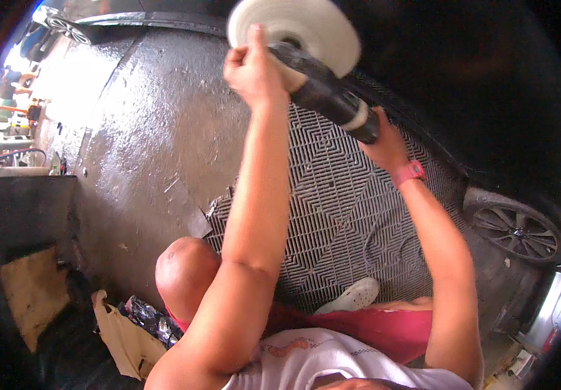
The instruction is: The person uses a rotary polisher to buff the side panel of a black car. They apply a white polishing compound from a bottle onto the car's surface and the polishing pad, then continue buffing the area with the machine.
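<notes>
A car polisher (329,97) with a black body and light bands is held up against the side of a dark car (469,71). Its large round off-white pad (322,26) looks smeared, as if spinning. My left hand (257,75) grips the front of the tool beside the pad, one finger reaching up close to the pad's edge. Around the rear end of the body my right hand (387,143) is closed, with a red watch (412,171) on that wrist. The parts of both hands behind the tool are hidden.
Grey slatted floor mats (339,208) lie under me, beside a wet, shiny floor (157,117). One car wheel (517,231) is at right, another (66,29) at far left. Torn cardboard (124,338) and a dark box (27,214) stand at left. A cord-like line crosses the mats.
</notes>
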Demonstrator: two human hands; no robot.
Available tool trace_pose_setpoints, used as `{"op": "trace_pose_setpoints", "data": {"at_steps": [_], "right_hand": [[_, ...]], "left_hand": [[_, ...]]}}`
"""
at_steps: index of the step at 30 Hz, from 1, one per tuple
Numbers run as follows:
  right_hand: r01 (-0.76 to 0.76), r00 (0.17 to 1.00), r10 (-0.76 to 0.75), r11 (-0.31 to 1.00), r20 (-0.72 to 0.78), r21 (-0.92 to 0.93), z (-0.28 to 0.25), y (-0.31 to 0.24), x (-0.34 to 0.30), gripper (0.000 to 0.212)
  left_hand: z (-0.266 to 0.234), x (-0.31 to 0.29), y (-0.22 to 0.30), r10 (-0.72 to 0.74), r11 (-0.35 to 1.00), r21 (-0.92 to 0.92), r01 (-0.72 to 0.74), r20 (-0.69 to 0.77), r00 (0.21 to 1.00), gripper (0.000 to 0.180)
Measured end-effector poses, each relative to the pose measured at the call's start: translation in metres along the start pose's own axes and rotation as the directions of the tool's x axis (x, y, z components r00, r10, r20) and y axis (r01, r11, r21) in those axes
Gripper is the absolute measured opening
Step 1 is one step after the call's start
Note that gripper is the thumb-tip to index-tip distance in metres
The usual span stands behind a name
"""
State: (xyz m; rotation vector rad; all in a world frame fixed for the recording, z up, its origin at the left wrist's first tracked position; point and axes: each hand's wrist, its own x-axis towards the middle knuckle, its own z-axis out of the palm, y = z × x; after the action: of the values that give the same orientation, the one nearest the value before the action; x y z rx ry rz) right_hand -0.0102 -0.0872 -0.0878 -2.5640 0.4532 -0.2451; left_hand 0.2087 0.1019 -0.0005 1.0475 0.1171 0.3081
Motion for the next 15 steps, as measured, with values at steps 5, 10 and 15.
{"op": "trace_pose_setpoints", "data": {"at_steps": [5, 10, 15], "right_hand": [[-0.038, 0.997, 0.045, 0.994, 0.061, -0.104, -0.005, -0.127, 0.078, 0.055], [-0.070, 0.997, 0.060, 0.976, -0.055, -0.207, -0.028, -0.159, 0.084, 0.050], [-0.165, 0.970, 0.083, 0.913, -0.227, -0.372, -0.100, -0.123, 0.006, 0.056]], "left_hand": [[-0.035, 0.137, 0.018, -0.039, 0.999, -0.023, 0.036, -0.113, 0.993, 0.038], [-0.025, 0.155, 0.032, -0.225, 0.972, -0.082, 0.220, -0.058, 0.973, 0.043], [-0.003, 0.047, 0.022, -0.426, 0.903, -0.013, 0.430, 0.117, 0.897, 0.036]]}}
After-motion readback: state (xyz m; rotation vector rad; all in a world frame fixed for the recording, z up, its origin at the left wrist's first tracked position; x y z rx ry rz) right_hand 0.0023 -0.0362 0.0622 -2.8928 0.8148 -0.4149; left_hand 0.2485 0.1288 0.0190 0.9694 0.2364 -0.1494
